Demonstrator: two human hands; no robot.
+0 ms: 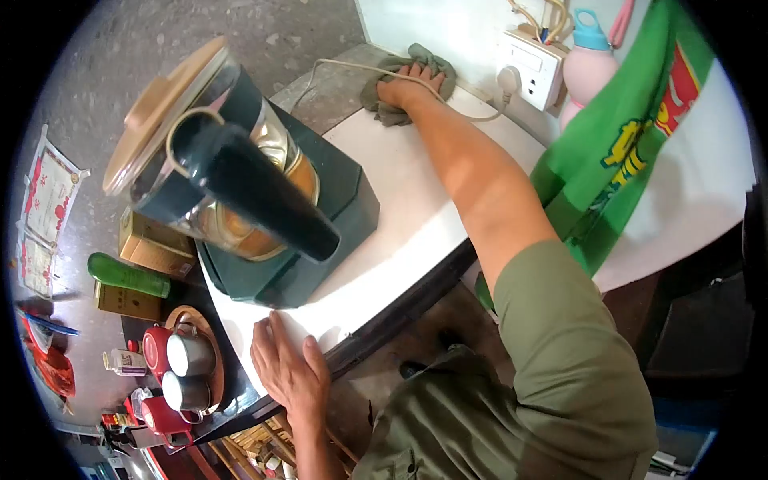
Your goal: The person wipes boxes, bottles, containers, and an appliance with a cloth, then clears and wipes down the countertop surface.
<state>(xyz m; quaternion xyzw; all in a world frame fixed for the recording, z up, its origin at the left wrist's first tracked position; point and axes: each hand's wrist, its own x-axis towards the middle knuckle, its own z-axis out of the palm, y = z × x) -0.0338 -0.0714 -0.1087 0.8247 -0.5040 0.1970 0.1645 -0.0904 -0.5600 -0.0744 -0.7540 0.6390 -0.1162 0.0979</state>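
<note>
My right hand [412, 84] reaches to the far end of the white counter top [408, 188] and presses on a bunched grey-green cloth [428, 60], its fingers over the fabric. A pale power cord runs across by that wrist. Near the counter's front edge, my left hand [292, 364] lies with fingers stretched out on the white surface, holding nothing. Just beyond it stands a blender [344, 188] with a dark green base, a clear jug, a black handle and a beige lid. The part of the cloth under my palm is hidden.
A wall socket [532, 68] with a plug, a pink bottle [588, 72] and a green printed bag [616, 160] are beside my right arm. Left of the blender are a green bottle [128, 274], cardboard boxes [156, 244] and several mugs [190, 352] on a round wooden tray.
</note>
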